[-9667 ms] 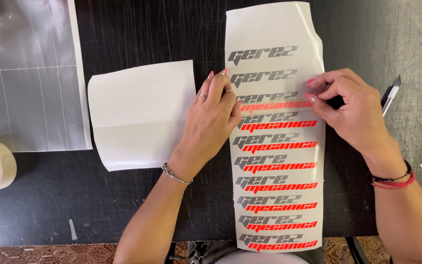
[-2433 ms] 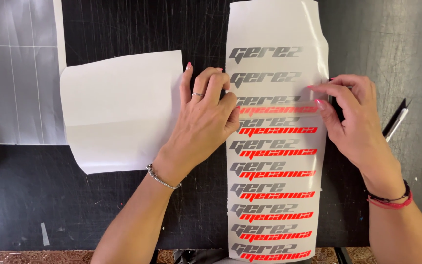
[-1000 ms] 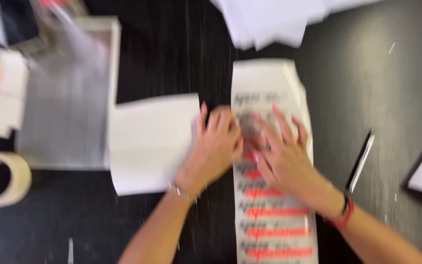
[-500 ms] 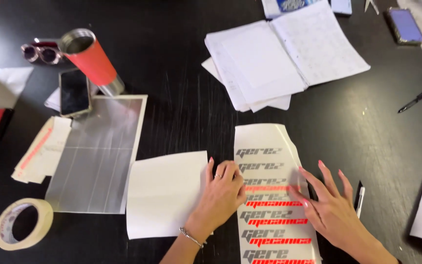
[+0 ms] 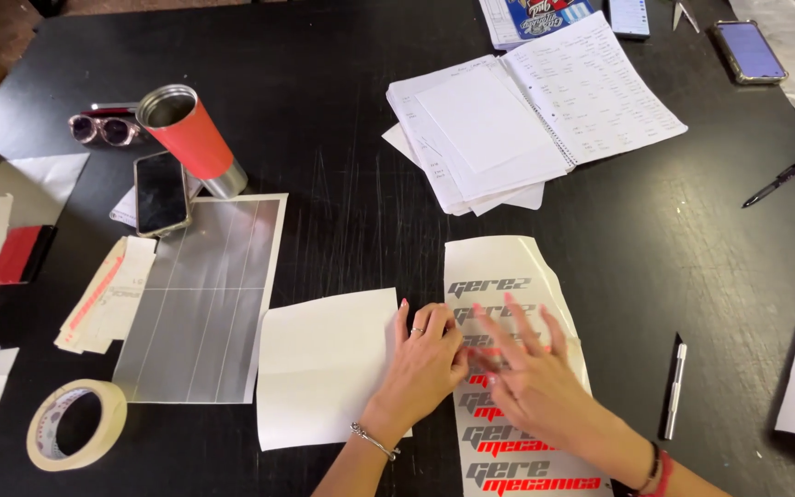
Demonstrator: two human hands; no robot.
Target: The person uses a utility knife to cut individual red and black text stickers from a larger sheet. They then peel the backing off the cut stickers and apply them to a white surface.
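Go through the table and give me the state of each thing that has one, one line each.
Left hand: flat, pressing the decal sheet.
Right hand: fingers spread over the sheet, blurred.
Decal sheet: lying flat, top curled slightly.
White sheet: flat, creased.
Tumbler: upright, open, no lid.
Notebook: open.
Black phone: screen dark.
Second phone: screen lit.
Tape roll: lying flat.

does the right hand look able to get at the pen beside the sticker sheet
Probably yes: the right hand rests on the sticker sheet, and the pen lies just right of it on bare table, nothing between.
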